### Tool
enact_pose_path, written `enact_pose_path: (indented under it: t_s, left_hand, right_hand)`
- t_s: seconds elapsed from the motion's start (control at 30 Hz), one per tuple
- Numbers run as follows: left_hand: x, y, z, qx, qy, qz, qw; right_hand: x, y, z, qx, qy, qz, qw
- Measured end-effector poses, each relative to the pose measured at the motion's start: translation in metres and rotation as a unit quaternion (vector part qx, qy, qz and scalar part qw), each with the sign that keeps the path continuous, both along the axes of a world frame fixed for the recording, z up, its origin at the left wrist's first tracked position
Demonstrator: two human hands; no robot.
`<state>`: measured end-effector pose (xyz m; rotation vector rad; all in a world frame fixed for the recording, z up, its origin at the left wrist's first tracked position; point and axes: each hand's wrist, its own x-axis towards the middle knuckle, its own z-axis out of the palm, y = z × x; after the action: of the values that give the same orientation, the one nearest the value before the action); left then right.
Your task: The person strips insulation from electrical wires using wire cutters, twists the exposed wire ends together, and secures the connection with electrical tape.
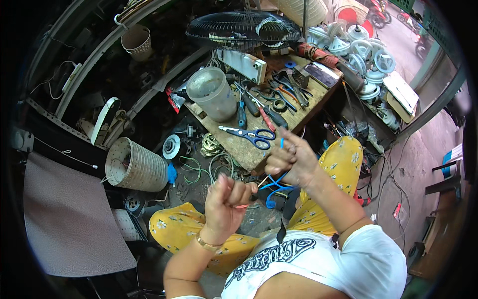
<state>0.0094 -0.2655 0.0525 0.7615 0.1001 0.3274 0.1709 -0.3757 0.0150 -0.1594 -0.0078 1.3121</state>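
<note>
– Where's the blue wire [273, 187]?
– Bunched in loose loops between the two hands, in front of the worktop's [234, 148] near corner and above the lap. A short blue length also shows at the right hand's index finger.
– How are the fingers set?
– The right hand [293, 160] is curled in, closed around the wire. The left hand [228, 202] is folded too, fingers bent toward the thumb; a thin, pale strand shows at its fingertips and a bit of red below them. I can't tell what it grips, if anything.
– What lies nearest on the worktop?
– Scissors [260, 139] with dark blue handles, close to the near corner, blades toward the left edge. Beyond them are a blue-handled screwdriver [242, 115] and a roll of black tape [279, 104].
– And along the edges?
– A cloudy plastic tub [211, 97] stands by the left corner; a smartphone [321, 74] lies by the far right corner.
– Off the worktop?
– On the left, a ribbed cream basket [144, 167] tilts on the floor. Past the far right corner, white plastic fan parts [362, 52] are piled up.
</note>
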Motion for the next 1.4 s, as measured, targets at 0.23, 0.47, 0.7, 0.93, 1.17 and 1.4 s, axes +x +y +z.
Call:
enact_pose_path:
  t_s: [0.23, 0.47, 0.7, 0.93, 1.17, 1.4]
  left_hand:
    - [-0.046, 0.003, -0.013, 0.241, -0.027, -0.036, 0.969]
    - [-0.098, 0.038, -0.014, 0.037, 0.133, 0.054, 0.989]
    - [-0.141, 0.058, 0.029, -0.160, 0.125, 0.184, 0.962]
    - [-0.105, 0.059, -0.008, -0.260, 0.103, 0.161, 0.946]
    - [-0.020, 0.046, 0.006, -0.141, -0.026, 0.055, 0.988]
    - [0.037, 0.051, 0.041, -0.096, -0.046, -0.013, 0.994]
  right_hand:
    - [0.125, -0.080, -0.030, -0.142, -0.102, -0.177, 0.968]
    - [0.246, -0.233, -0.110, -0.333, 0.005, -0.421, 0.844]
    - [0.321, -0.335, -0.181, -0.359, 0.056, -0.544, 0.756]
    - [0.309, -0.276, -0.194, -0.494, -0.124, -0.453, 0.732]
    - [0.197, -0.125, -0.085, -0.662, -0.746, 0.043, 0.057]
    - [0.027, 0.014, -0.073, -0.083, -0.801, -0.037, 0.591]
